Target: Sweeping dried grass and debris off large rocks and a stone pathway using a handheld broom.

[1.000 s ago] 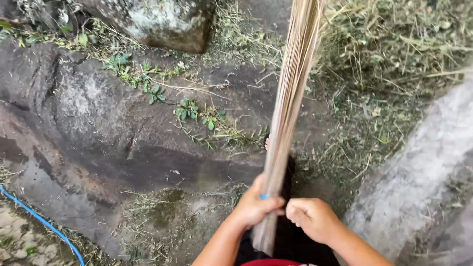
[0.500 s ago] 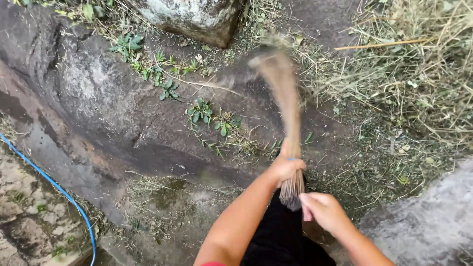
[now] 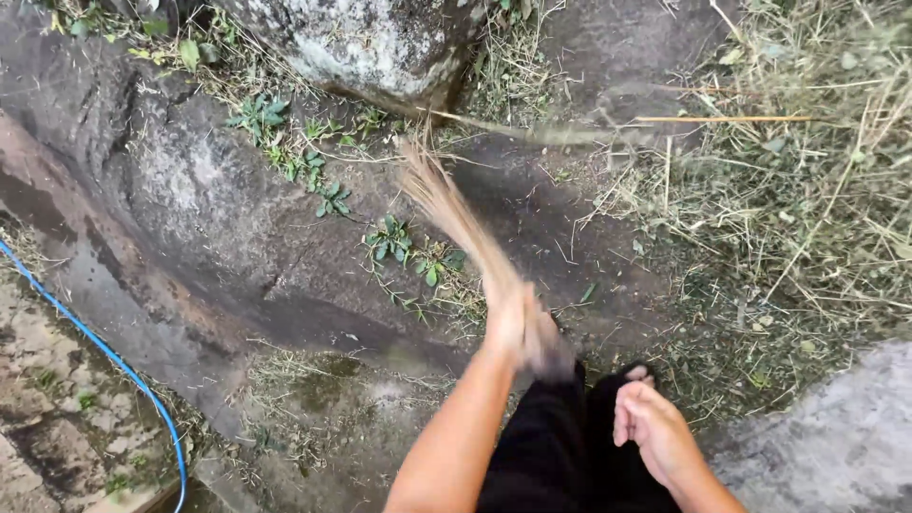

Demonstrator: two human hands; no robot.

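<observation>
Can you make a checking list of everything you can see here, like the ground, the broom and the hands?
Surface: dark damp rock with a wet patch.
Job's things: stick broom, blurred, bristles pointing up-left.
Clutter: cut dry grass; small green weeds.
Grippers: left hand gripping the broom; right hand loosely curled, holding nothing.
Cables: blue hose along the left.
Surroundings: big mossy boulder; pale rock.

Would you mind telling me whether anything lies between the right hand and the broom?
Nothing visible does. The left hand grips the broom at its bound end, while the right hand hangs free, lower right of it. Only the person's black-clad legs show below the gap.
</observation>
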